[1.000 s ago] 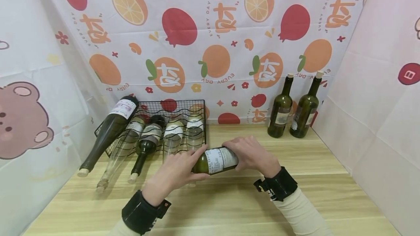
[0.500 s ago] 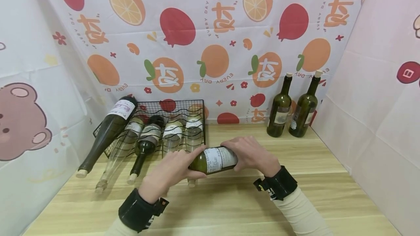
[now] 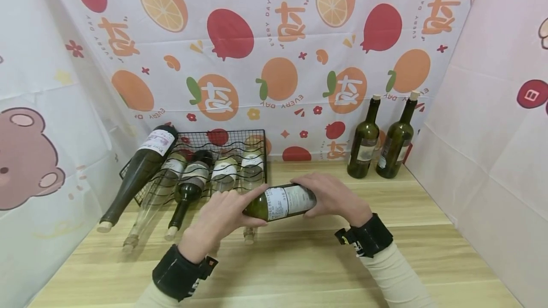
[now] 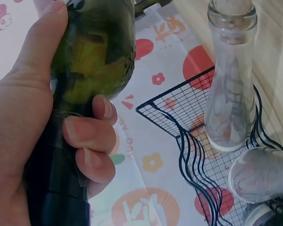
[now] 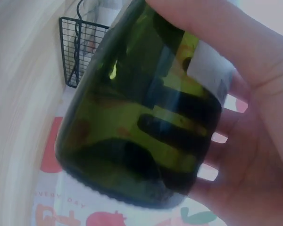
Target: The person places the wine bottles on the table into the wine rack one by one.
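A green wine bottle point(image 3: 284, 202) with a white label lies tilted sideways between my two hands, above the table. My left hand point(image 3: 222, 215) grips its neck end; in the left wrist view the fingers point(image 4: 92, 129) curl round the neck just below the shoulder. My right hand point(image 3: 336, 197) holds the body near the base, thumb on one side and fingers behind the glass in the right wrist view. Close beyond the left hand stands a black wire rack point(image 3: 264, 156) with several bottles lying in it, including a corked clear bottle point(image 4: 231, 94).
At the rack's left lies a large dark bottle point(image 3: 141, 170), beside a clear bottle point(image 3: 156, 198) and a short-necked dark one point(image 3: 188, 191). Two corked green bottles, one left point(image 3: 364, 151) and one right point(image 3: 396, 149), stand upright at the back right. Printed cloth surrounds the wooden table point(image 3: 299, 270).
Both hands keep their grip on the wine bottle. The bottle has risen slightly, and the right hand has shifted a little up and to the right with its base end.
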Action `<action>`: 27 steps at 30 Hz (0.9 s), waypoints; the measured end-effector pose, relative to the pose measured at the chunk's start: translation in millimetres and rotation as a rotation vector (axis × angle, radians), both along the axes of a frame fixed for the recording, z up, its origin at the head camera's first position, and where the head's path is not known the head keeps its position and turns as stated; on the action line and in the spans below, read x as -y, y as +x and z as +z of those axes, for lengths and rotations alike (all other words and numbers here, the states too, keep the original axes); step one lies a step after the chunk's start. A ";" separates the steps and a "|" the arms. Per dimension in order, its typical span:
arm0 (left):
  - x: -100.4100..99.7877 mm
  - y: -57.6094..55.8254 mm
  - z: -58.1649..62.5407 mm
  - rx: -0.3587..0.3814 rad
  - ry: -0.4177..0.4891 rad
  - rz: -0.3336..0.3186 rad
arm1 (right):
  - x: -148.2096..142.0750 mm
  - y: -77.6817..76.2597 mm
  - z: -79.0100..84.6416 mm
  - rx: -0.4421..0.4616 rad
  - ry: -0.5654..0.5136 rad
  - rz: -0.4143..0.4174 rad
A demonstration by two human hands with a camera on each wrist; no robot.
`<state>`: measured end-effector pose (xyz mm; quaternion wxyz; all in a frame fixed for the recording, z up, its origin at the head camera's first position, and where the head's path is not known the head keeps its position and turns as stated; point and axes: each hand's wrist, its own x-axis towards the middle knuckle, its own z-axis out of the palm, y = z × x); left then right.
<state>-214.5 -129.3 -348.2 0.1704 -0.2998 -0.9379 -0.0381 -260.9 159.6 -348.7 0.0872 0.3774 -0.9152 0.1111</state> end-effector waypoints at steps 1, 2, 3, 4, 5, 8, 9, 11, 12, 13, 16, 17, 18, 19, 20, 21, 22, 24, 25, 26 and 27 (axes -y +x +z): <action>0.9 0.1 1.3 0.010 -0.001 0.010 | -1.7 -0.1 0.9 -0.001 -0.004 -0.005; 2.1 0.1 2.7 0.017 -0.003 0.020 | -3.4 -0.3 1.7 -0.002 -0.003 -0.012; 3.6 0.4 4.1 0.024 -0.007 0.031 | -5.2 -0.6 2.4 -0.005 -0.004 -0.019; 5.4 0.4 5.6 0.028 -0.011 0.040 | -7.3 -0.7 3.2 -0.008 -0.004 -0.028; 7.2 0.6 7.0 0.029 -0.015 0.050 | -9.2 -0.9 3.9 -0.009 -0.005 -0.039; 13.3 1.3 11.4 0.021 -0.022 0.068 | -14.9 -0.8 6.3 -0.006 -0.008 -0.079; 15.3 1.3 12.8 0.017 -0.020 0.072 | -16.5 -0.7 7.2 -0.004 -0.009 -0.098; 19.0 1.2 15.4 0.011 -0.006 0.071 | -19.5 -0.4 9.0 0.009 -0.011 -0.140; 20.8 1.1 16.6 0.007 -0.001 0.072 | -20.7 -0.4 9.7 0.020 -0.009 -0.164; 22.6 1.0 17.9 0.003 0.003 0.072 | -21.9 -0.5 10.2 0.031 -0.006 -0.191; 27.7 1.1 21.3 -0.001 0.012 0.082 | -24.6 -0.8 10.9 0.101 0.003 -0.251; 29.3 1.2 22.4 -0.001 0.016 0.087 | -25.1 -0.9 10.9 0.129 0.014 -0.263; 31.0 1.3 23.4 -0.002 0.019 0.094 | -25.5 -1.2 10.6 0.154 0.026 -0.268; 32.6 1.4 24.6 -0.006 0.022 0.098 | -25.7 -1.3 10.3 0.174 0.043 -0.269; 34.2 1.5 25.7 -0.011 0.023 0.105 | -25.7 -1.3 9.9 0.197 0.057 -0.266; 35.7 1.5 26.6 -0.018 0.031 0.108 | -25.4 -1.2 9.5 0.222 0.066 -0.261; 37.4 1.5 27.6 -0.028 0.038 0.110 | -25.3 -1.1 8.8 0.241 0.079 -0.254; 40.7 1.6 29.5 -0.048 0.048 0.118 | -24.7 -1.1 7.3 0.274 0.097 -0.232; 42.3 1.6 30.5 -0.060 0.053 0.120 | -24.3 -0.9 6.7 0.295 0.101 -0.227; 43.9 1.5 31.3 -0.065 0.059 0.125 | -23.8 -0.6 5.9 0.320 0.100 -0.221; 45.6 1.4 31.9 -0.069 0.067 0.132 | -23.4 -0.4 5.1 0.342 0.101 -0.216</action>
